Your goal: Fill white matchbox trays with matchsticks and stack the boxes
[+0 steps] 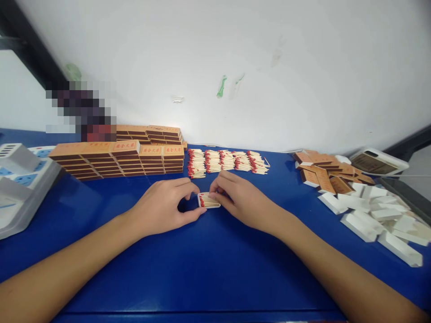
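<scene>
A small white matchbox tray [209, 207] lies on the blue table in front of me, with red-headed matches [208, 201] in it, heads to the left. My left hand [164, 202] holds the tray's left end, thumb at the near corner and fingers at the far one. Over the right part of the tray, the thumb and fingers of my right hand [240, 197] close on the matches and hide some of them. Just beyond both hands, loose matches are laid out in several bundles [213, 161].
Filled-out stacks of brown matchboxes [124, 159] stand at the left beside a white power strip [30, 188]. Brown box sleeves [323, 172] and white trays [365, 224] are heaped at the right, near a phone [379, 161]. A pale wall [303, 80] rises behind the table [202, 278].
</scene>
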